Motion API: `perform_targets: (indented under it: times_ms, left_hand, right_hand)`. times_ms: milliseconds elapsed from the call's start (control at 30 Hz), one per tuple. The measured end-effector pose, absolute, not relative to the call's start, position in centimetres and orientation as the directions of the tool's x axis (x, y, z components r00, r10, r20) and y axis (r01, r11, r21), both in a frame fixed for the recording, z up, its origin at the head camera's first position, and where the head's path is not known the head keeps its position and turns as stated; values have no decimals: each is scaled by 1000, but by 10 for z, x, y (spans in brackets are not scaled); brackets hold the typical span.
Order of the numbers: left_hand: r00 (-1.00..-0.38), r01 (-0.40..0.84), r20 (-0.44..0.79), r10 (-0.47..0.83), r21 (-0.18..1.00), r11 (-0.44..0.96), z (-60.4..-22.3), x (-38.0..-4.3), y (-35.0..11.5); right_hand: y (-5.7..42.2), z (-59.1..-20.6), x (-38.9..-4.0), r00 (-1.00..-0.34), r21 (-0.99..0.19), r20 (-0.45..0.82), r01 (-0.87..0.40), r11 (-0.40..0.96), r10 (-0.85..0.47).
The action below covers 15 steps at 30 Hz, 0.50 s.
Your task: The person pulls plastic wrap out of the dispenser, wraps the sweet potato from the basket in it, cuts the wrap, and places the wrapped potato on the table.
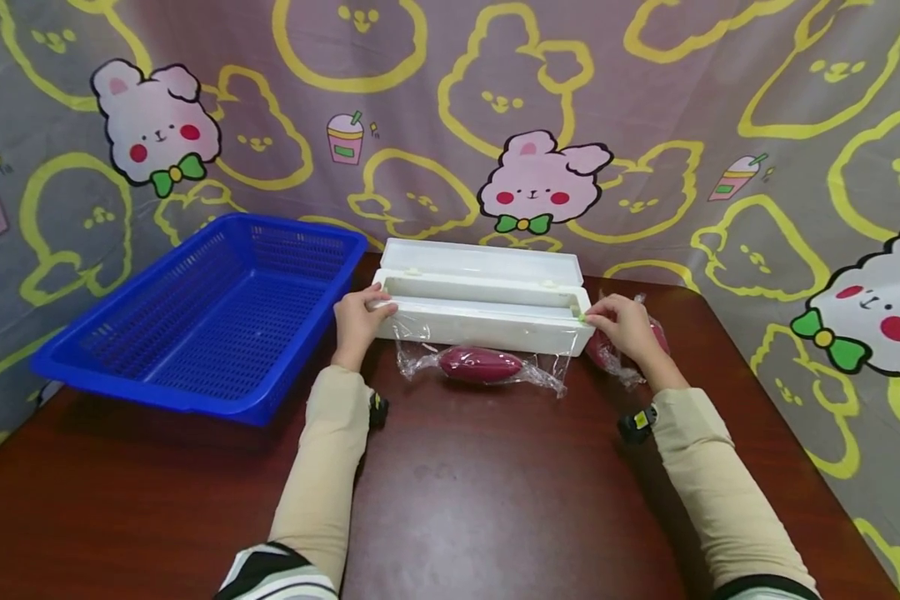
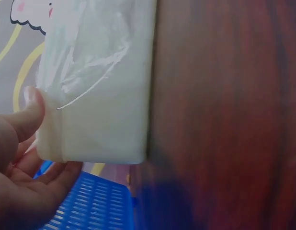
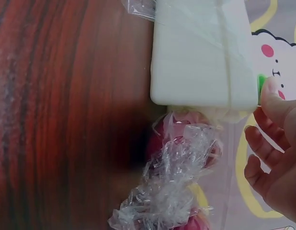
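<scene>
A long white cling film dispenser (image 1: 487, 323) lies on the table with its lid (image 1: 483, 262) tipped back and film hanging over its front. My left hand (image 1: 357, 323) grips its left end, thumb on the front edge and fingers round the end wall (image 2: 97, 155). At the opposite end my right hand (image 1: 625, 327) pinches a small light-green tab (image 1: 582, 317) on the front edge with thumb and forefinger. In front of the box lies a dark red, tapered item (image 1: 480, 365), like a sweet potato, under clear film. Another film-wrapped red item (image 3: 179, 132) sits beside the right end, partly hidden by the right hand.
A big blue plastic basket (image 1: 300, 342) with slotted sides stands on the left of the dark wooden table (image 1: 450, 500). Behind the table hangs a cartoon-printed cloth (image 1: 412, 92), close at the back of the raised lid and along both sides.
</scene>
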<state>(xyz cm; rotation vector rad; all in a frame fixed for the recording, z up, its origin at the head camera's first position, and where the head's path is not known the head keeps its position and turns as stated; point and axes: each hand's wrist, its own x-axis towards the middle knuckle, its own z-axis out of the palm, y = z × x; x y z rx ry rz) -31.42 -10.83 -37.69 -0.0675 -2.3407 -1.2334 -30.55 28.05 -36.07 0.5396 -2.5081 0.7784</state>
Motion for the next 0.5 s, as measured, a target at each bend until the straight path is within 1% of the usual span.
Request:
perform_targets:
  times_ms: [133, 233, 400, 500]
  left_hand:
    - [-898, 236, 408, -165, 763, 602, -368, -316, -106]
    - [-912, 204, 378, -161, 758, 619, -364, -316, -105]
    - [-922, 209, 369, -113, 724, 657, -361, -312, -105]
    - [-931, 210, 358, -72, 687, 696, -361, -310, -107]
  right_hand:
    - [282, -360, -304, -837, -445, 512, -451, 774, -193]
    - [281, -361, -303, -850, -449, 491, -437, 779, -193]
    - [279, -358, -301, -853, -449, 481, -438, 779, -203]
    - [279, -356, -300, -867, -462, 457, -420, 781, -196]
